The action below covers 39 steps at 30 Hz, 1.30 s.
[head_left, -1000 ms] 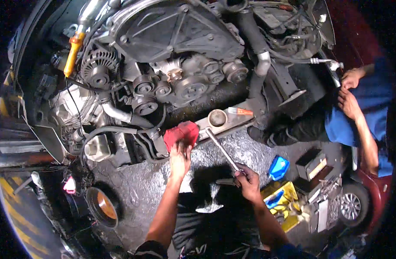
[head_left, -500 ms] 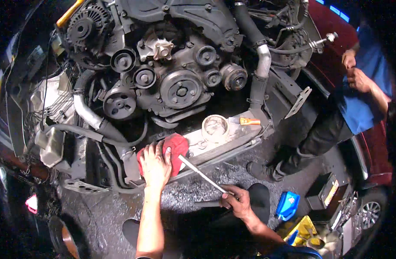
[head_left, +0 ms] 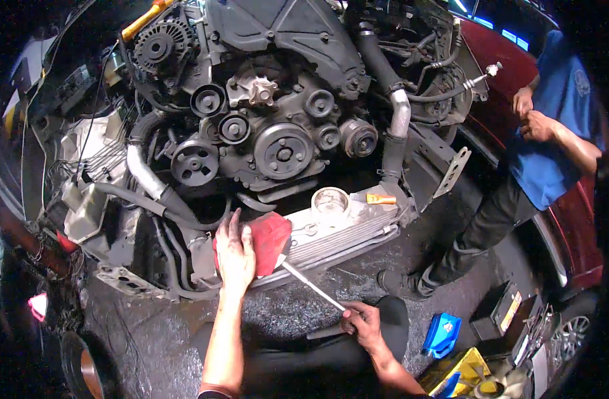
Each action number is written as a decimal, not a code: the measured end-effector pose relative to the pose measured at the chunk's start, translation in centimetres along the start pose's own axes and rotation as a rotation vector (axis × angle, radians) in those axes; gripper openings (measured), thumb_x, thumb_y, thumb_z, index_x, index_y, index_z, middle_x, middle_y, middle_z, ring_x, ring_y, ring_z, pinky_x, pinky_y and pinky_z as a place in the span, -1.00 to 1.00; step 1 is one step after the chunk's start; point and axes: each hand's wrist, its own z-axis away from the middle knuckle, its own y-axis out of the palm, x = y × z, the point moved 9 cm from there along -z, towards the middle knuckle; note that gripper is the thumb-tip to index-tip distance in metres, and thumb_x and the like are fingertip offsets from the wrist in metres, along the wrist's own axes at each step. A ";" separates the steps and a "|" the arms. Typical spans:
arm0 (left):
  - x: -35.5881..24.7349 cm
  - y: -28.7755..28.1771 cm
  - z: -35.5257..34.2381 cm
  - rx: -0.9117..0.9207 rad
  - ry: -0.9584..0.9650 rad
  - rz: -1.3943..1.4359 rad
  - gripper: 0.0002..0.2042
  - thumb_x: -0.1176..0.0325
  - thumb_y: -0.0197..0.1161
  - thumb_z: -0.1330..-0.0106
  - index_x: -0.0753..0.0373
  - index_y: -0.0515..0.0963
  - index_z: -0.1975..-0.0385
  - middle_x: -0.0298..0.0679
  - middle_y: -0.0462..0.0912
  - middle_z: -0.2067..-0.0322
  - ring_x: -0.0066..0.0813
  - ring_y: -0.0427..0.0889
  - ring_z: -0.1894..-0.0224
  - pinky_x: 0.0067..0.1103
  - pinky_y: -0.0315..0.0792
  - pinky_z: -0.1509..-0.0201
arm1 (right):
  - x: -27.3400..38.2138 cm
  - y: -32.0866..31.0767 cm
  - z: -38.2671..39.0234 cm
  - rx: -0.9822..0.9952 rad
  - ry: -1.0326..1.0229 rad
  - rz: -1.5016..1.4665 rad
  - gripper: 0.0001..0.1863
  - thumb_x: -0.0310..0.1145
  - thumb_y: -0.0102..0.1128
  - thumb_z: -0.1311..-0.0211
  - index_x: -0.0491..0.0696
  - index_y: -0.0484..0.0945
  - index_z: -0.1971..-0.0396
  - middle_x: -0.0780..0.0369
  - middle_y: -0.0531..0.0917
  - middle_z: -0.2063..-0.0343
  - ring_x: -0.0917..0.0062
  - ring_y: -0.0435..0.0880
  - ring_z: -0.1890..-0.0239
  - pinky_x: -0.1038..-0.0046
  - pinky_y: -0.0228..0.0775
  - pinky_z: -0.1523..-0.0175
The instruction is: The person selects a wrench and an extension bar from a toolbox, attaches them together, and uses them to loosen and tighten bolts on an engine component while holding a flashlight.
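My left hand lies on a red cloth at the left end of the radiator's top, fingers stretched out and dark with grime. Most of the cloth shows to the right of the hand; what lies beneath it is hidden. In my right hand, closed around its near end, is a long thin silver rod. It slants up and left, its far end at the cloth's lower edge. On the radiator stand a pale round cup and an orange-handled tool; a wrench lies nearer the cloth.
The exposed engine with its pulleys fills the space beyond the radiator. A person in a blue shirt stands at the right by a red car. A blue bottle, a black battery and a yellow container are on the right floor.
The view has shifted, so the engine sits slightly lower and further right. My left fingers have drawn closer together, and the rod's far end is lower against the cloth.
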 end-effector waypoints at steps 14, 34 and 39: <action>-8.4 3.1 16.8 0.675 0.471 0.061 -0.63 0.05 0.29 -0.18 0.27 0.61 0.25 -0.17 0.63 0.34 -0.19 0.64 0.24 -0.35 0.52 0.18 | 3.1 3.6 -0.9 -0.011 -0.134 0.330 -0.79 -0.30 0.02 -0.31 -0.17 0.49 0.32 0.25 0.55 0.53 0.60 0.48 0.45 0.48 0.33 0.32; -8.4 2.4 18.6 0.687 0.542 0.077 -0.70 0.13 0.31 -0.18 0.06 0.60 0.12 -0.26 0.55 0.39 -0.25 0.66 0.39 -0.39 0.56 0.40 | 2.5 5.8 -0.4 -0.070 -0.219 0.429 -0.63 -0.19 -0.04 -0.37 -0.15 0.39 0.00 0.32 0.41 0.45 0.65 0.33 0.37 0.56 0.24 0.23; -9.1 1.9 18.6 0.677 0.561 0.083 -0.74 0.14 0.27 -0.21 0.07 0.60 0.15 -0.29 0.55 0.39 -0.25 0.65 0.45 -0.38 0.56 0.46 | 1.5 6.1 -0.5 0.027 -0.211 0.479 -0.65 -0.19 -0.07 -0.40 -0.17 0.54 0.12 0.25 0.58 0.36 0.63 0.49 0.31 0.53 0.34 0.18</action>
